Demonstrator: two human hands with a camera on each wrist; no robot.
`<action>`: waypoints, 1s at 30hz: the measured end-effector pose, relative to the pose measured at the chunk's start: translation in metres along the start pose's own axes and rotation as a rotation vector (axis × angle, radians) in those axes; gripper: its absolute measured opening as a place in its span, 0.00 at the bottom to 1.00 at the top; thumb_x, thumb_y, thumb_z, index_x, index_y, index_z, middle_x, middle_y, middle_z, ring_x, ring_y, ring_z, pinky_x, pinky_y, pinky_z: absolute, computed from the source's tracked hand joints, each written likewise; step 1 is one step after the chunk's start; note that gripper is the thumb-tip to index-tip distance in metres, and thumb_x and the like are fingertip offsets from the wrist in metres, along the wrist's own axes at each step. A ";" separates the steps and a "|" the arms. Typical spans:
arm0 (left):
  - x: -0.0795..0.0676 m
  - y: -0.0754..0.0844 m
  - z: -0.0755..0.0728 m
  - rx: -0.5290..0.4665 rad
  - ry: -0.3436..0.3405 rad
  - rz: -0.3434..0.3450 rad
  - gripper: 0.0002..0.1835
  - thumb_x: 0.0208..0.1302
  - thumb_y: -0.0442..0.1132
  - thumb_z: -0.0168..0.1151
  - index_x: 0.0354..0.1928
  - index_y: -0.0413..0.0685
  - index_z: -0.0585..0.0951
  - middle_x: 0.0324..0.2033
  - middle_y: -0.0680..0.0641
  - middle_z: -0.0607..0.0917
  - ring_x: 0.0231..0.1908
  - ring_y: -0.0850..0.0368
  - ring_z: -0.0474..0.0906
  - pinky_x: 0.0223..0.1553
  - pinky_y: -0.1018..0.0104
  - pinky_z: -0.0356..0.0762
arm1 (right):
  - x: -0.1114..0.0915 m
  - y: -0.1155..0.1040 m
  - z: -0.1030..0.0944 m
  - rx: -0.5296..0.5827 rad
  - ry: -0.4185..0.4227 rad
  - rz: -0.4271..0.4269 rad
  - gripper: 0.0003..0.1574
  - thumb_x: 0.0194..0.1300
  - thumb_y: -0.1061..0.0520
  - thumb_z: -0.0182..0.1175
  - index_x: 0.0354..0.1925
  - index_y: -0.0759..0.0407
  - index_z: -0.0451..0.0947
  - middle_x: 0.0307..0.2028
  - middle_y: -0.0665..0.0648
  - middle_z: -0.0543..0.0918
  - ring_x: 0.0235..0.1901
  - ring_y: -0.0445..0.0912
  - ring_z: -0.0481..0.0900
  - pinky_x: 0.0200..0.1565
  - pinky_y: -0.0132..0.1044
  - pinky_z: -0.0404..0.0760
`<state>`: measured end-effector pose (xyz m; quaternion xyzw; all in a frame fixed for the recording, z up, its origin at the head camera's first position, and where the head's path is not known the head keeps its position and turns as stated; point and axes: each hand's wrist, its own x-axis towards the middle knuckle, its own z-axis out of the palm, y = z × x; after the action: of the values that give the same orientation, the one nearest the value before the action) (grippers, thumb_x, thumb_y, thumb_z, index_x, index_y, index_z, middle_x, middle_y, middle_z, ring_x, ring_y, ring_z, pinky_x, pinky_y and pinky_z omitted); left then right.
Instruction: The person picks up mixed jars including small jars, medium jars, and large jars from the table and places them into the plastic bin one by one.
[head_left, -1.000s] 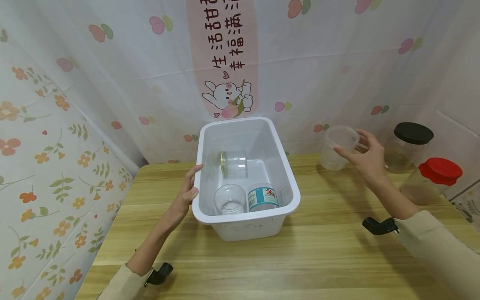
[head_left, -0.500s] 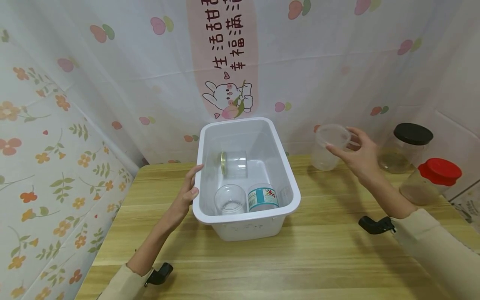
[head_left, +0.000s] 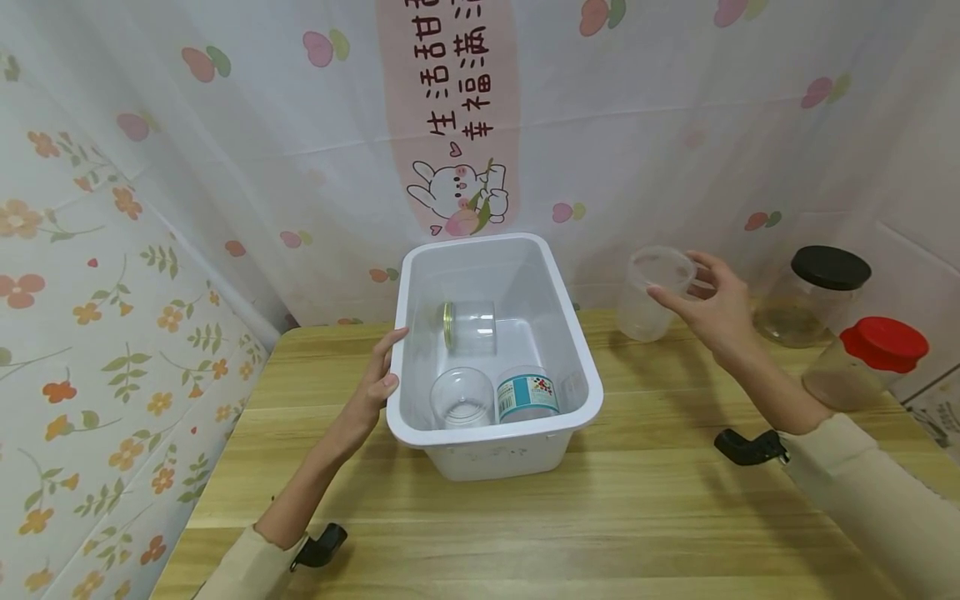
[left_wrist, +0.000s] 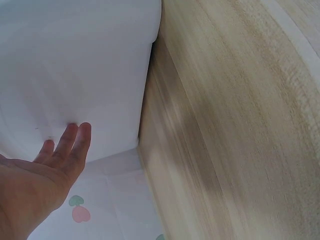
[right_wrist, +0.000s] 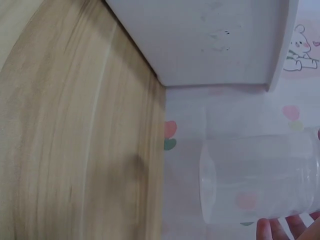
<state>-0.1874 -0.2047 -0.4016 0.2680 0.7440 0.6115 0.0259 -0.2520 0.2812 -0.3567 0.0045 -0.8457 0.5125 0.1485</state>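
Observation:
A white plastic tub (head_left: 495, 435) stands on the wooden table. My left hand (head_left: 367, 396) rests on its left side, index fingertip and thumb at the rim. In the left wrist view, my other fingers (left_wrist: 80, 142) lie fairly straight against the tub's outer wall. My right hand (head_left: 716, 312) holds a lidless translucent plastic jar (head_left: 643, 304) near its top, thumb on the near side and fingers behind. In the right wrist view the jar (right_wrist: 255, 175) hangs just over the table beside the tub. Inside the tub are a gold-lidded clear jar (head_left: 472, 327), a clear round jar (head_left: 461, 398) and a blue-labelled jar (head_left: 527, 395).
To the right of my right hand stand a black-lidded clear jar (head_left: 798, 312) and a red-lidded jar (head_left: 847, 379). A printed curtain (head_left: 315, 183) hangs behind the table (head_left: 525, 533) and along its left.
My right hand has carried the translucent jar a little to the left, away from the black-lidded jar. My left hand stays at the tub's rim.

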 end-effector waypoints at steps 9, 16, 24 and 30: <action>0.000 0.000 0.000 0.000 0.000 0.005 0.34 0.74 0.52 0.41 0.79 0.59 0.49 0.68 0.31 0.61 0.58 0.34 0.66 0.51 0.42 0.70 | 0.002 -0.017 0.001 -0.021 0.010 -0.029 0.53 0.63 0.43 0.72 0.77 0.54 0.60 0.68 0.67 0.68 0.63 0.65 0.70 0.51 0.37 0.79; 0.000 0.000 0.000 -0.006 -0.002 0.014 0.34 0.75 0.52 0.41 0.79 0.59 0.49 0.69 0.32 0.61 0.58 0.35 0.65 0.52 0.43 0.71 | 0.006 -0.027 0.002 0.023 0.000 -0.043 0.51 0.64 0.45 0.71 0.77 0.55 0.60 0.67 0.67 0.69 0.61 0.64 0.71 0.40 0.22 0.75; 0.000 -0.001 0.000 0.000 -0.001 0.015 0.34 0.75 0.52 0.41 0.79 0.60 0.49 0.69 0.33 0.60 0.59 0.36 0.65 0.51 0.40 0.70 | 0.004 -0.040 0.003 0.009 -0.014 -0.045 0.51 0.63 0.43 0.72 0.76 0.54 0.61 0.67 0.65 0.70 0.60 0.63 0.72 0.42 0.27 0.78; 0.000 0.000 0.001 0.004 0.008 0.009 0.34 0.74 0.54 0.42 0.79 0.58 0.49 0.69 0.32 0.61 0.58 0.37 0.66 0.51 0.41 0.70 | 0.005 -0.052 0.004 -0.023 -0.007 -0.065 0.53 0.61 0.40 0.72 0.76 0.54 0.62 0.67 0.64 0.71 0.60 0.61 0.72 0.49 0.39 0.80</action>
<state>-0.1872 -0.2038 -0.4019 0.2688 0.7443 0.6111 0.0195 -0.2494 0.2537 -0.3126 0.0323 -0.8516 0.4974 0.1621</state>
